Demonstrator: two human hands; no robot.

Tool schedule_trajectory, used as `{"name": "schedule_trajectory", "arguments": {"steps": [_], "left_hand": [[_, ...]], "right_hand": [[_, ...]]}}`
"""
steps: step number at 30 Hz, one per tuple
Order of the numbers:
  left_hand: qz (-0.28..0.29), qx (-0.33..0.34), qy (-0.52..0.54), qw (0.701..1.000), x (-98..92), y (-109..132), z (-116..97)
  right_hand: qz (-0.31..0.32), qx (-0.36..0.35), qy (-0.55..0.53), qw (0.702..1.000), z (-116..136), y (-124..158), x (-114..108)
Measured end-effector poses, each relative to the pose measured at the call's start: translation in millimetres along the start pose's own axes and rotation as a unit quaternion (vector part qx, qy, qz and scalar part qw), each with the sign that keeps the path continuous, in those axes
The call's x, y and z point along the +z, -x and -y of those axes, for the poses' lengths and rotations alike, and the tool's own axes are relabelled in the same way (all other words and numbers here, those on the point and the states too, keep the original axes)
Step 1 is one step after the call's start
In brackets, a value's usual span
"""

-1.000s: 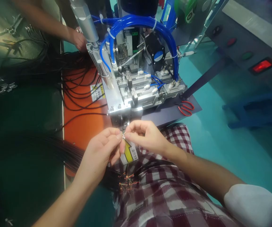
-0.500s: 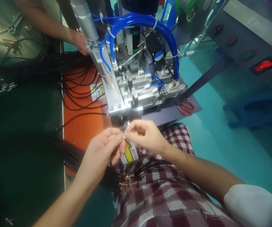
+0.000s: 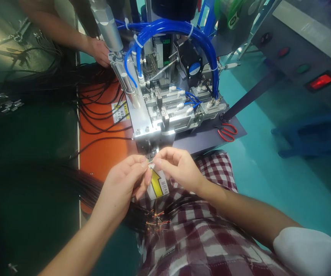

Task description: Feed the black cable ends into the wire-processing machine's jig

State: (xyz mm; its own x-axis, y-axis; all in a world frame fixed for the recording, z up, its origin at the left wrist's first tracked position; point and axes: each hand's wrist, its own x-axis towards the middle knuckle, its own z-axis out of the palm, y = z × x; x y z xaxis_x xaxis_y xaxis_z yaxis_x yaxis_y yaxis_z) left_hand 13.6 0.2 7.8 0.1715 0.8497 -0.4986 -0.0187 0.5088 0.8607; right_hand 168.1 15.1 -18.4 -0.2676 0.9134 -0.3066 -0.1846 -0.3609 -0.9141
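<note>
Thin wires (image 3: pixel 151 163) span the small gap between my hands, in front of the machine's lower metal block (image 3: pixel 149 145). My left hand (image 3: pixel 122 178) pinches them from the left, thumb against curled fingers. From the right, the thumb and forefinger of my right hand (image 3: pixel 179 168) close on their other end. Whatever the wires run back into is hidden by my left palm. Under my hands is a white label with a yellow arrow (image 3: pixel 157 186). Below my left wrist lies a bundle of black cables (image 3: pixel 135 216), its stripped ends showing coloured wires and copper.
A machine with metal cylinders (image 3: pixel 179 119) and blue air hoses (image 3: pixel 165 26) stands ahead. Black cables cross the orange plate (image 3: pixel 102 153) on the left. Red-handled pliers (image 3: pixel 227 132) lie at right, below a control box (image 3: pixel 303 50). Another person's hand (image 3: pixel 100 51) is at upper left.
My right hand has shifted slightly right, away from my left hand, so more of the thin wires shows between them. The view has moved a little.
</note>
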Motion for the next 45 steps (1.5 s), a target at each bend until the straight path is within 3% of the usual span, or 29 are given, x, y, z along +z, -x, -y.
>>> {"name": "schedule_trajectory", "arguments": {"steps": [25,34,39,45], "left_hand": [[-0.002,0.024,-0.067,0.997,-4.9,-0.1,10.5],[-0.001,0.012,-0.021,1.0,0.7,-0.6,4.2],[0.01,0.008,-0.029,0.999,-0.7,-1.3,3.9],[0.016,0.01,-0.047,0.999,-3.3,-1.0,6.6]], "right_hand": [[0.018,-0.029,0.037,0.999,6.0,-1.3,-5.2],[0.015,-0.009,0.019,1.0,-0.7,1.0,-2.7],[0.027,-0.056,0.099,0.993,5.4,-1.9,-10.1],[0.086,-0.141,0.248,0.955,8.8,-5.2,-14.5]]}}
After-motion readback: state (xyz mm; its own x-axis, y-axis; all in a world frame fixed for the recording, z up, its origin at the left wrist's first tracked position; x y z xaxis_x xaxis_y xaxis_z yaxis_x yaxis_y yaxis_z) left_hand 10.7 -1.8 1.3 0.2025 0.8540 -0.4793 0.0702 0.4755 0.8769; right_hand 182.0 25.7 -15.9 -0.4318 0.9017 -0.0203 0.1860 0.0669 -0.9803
